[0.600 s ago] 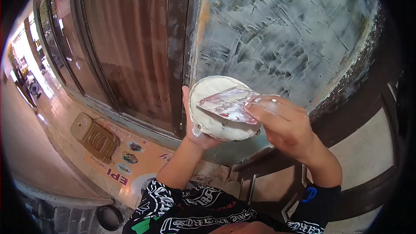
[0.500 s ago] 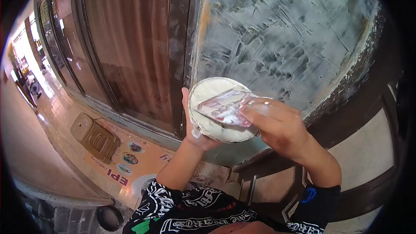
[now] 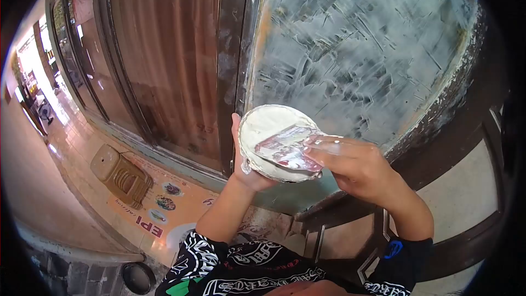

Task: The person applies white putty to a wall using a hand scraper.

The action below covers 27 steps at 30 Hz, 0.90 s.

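Note:
A round tub of white putty [image 3: 264, 120] rests in my left hand [image 3: 249, 180], whose thumb shows along the left side while the other fingers are hidden beneath. My right hand [image 3: 353, 163] pinches a flat putty spreader [image 3: 289, 146], reddish and smeared with white. The spreader lies slanted over the putty, and whether it touches the surface is hard to tell. White smears mark my right fingers. Behind the tub stands a grey-green panel [image 3: 350, 49] covered with streaky whitish strokes.
Left of the panel is a dark-framed glass door [image 3: 164, 49] with a brown curtain behind it. Brown stacked plastic stools [image 3: 121, 175] stand on the floor by an orange printed banner [image 3: 164, 204]. A dark round container [image 3: 138, 278] sits at lower left. Dark curved framework [image 3: 471, 186] borders the right.
The spreader has shifted slightly down and right over the putty, along with my right hand. My left hand still supports the tub, which sits a little lower in view.

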Tool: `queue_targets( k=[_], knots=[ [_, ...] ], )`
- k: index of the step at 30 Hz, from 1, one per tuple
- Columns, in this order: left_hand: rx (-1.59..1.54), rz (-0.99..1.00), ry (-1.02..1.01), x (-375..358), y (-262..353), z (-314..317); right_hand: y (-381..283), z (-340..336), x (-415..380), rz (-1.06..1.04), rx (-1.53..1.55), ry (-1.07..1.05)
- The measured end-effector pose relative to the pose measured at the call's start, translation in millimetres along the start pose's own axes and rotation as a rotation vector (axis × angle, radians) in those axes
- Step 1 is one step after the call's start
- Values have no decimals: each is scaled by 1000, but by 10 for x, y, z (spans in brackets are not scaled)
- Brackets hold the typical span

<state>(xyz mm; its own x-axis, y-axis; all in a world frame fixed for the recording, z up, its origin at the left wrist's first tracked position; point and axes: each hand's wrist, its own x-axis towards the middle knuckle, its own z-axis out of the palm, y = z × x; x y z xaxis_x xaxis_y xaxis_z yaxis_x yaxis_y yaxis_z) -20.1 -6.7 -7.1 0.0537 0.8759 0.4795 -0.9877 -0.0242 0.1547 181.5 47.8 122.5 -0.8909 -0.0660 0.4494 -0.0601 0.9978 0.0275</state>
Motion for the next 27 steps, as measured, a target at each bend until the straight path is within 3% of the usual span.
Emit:
queue_targets(
  k=[3,5,8,13,19,22,25,27],
  knots=[
    [-120,5,-73,-15,-34,-22,21,37,-14,-16,12,22],
    [-31,19,-7,-27,-40,-59,5,39,-45,-32,21,32],
    [-10,-4,-49,-25,-38,-70,-38,-16,-95,11,20,-83],
    [19,6,6,-31,-53,-43,-45,-30,-166,-9,8,-40],
    [-105,-36,-73,-43,-77,-87,-40,-27,-246,-17,17,-9],
    [6,-71,-127,-44,-100,-40,-47,-49,-272,-5,4,44],
    [47,-33,22,-63,-113,-9,-65,-51,-317,22,-2,-47],
    [-18,-44,-58,-65,-129,-22,-66,-68,-328,10,3,-7]
  ],
)
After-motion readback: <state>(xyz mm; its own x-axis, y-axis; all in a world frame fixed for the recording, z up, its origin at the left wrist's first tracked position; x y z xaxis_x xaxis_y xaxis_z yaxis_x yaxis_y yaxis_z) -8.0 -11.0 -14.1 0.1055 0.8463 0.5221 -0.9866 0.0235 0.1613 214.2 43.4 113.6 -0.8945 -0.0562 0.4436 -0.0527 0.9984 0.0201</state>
